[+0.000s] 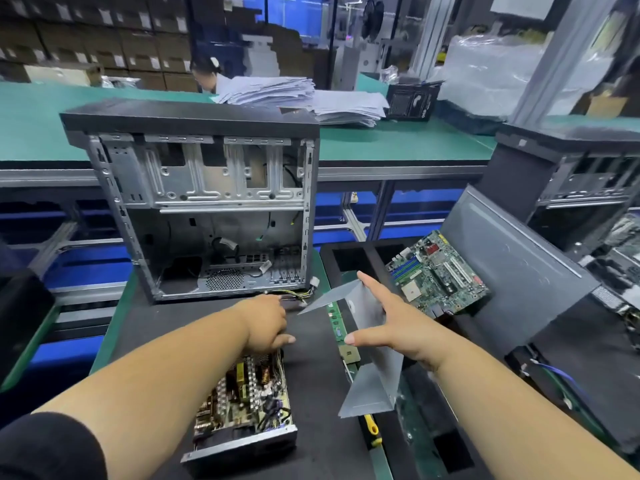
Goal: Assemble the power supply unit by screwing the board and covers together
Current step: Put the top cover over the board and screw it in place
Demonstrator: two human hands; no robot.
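The power supply unit (242, 407) lies open on the black mat in front of me, its board with coils and heat sinks showing inside the metal base. My left hand (266, 323) rests on its far end, fingers reaching toward the cable bundle (298, 294). My right hand (391, 327) holds the grey U-shaped metal cover (372, 382) upright to the right of the unit, index finger along its top edge and thumb spread on its face.
An empty PC case (207, 202) stands open behind the unit. A motherboard (440, 271) leans at the right beside a grey side panel (512, 258). RAM sticks (337, 322) and a yellow-handled screwdriver (371, 427) lie by the cover.
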